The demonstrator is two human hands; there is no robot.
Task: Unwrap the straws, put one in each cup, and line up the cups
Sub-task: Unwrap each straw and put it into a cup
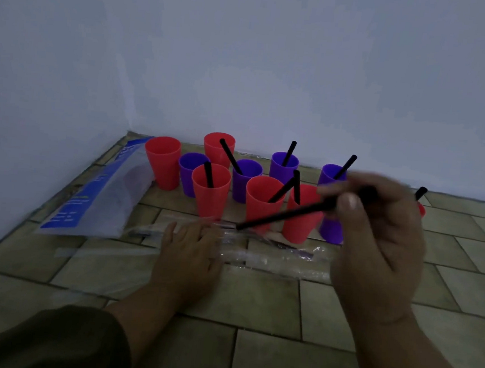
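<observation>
Several red and purple cups stand clustered near the wall. Most hold a black straw, such as one red cup (210,189) at the front. The far-left red cup (163,161) and the purple cup (189,171) beside it hold none. My right hand (377,234) pinches a bare black straw (282,215), slanting down-left above the front cups; the hand is blurred. My left hand (191,252) lies flat with straight fingers on clear plastic wrappers (270,253) spread on the floor before the cups.
A blue and white plastic bag (96,194) lies at the left by the wall. The tiled floor (267,318) runs toward me. A pale wall (274,69) stands right behind the cups.
</observation>
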